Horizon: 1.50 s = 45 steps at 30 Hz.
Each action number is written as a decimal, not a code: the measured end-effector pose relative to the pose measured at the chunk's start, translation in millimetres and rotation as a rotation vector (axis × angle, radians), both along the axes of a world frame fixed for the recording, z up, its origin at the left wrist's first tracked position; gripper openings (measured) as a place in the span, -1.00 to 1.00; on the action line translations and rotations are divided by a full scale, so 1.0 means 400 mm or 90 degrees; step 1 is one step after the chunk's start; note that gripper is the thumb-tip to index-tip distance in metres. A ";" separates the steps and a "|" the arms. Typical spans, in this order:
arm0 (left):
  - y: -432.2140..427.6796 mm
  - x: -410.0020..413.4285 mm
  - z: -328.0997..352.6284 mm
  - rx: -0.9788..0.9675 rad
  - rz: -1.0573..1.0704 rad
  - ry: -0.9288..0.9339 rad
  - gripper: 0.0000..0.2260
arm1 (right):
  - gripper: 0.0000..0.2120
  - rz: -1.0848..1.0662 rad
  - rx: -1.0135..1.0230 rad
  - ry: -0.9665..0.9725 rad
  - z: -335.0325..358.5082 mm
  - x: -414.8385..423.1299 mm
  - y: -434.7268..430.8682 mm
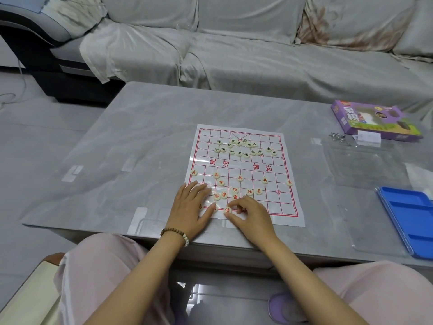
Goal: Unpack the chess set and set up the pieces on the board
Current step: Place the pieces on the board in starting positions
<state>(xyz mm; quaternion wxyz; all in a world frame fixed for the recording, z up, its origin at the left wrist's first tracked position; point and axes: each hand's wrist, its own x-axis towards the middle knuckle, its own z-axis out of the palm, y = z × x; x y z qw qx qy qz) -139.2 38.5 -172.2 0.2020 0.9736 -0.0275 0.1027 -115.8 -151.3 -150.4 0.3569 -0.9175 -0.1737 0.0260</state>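
Worktop (140, 137): low, rectangular, grey marble-pattern surface. It is glossy and carries soft, diffuse reflections of light.

Beyond the worktop's far edge: a long sofa (257, 62) runs the full width of the view under a loose, creased pale-grey cover (131, 50). A brownish stain (325, 31) marks the cover on the backrest, far right of the worktop.

Far left of the worktop: the sofa's uncovered end (28, 36), grey upholstery on a dark base.

Left of the worktop: pale grey floor (35, 141), with a thin white cable (23, 83) lying on it near the sofa end.

At the worktop's near left corner: a cream seat (30, 289) with a brown edge.
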 end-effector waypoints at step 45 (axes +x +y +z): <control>-0.080 0.001 0.049 -0.048 0.006 0.027 -0.75 | -0.78 -0.046 0.022 0.038 -0.012 0.009 -0.097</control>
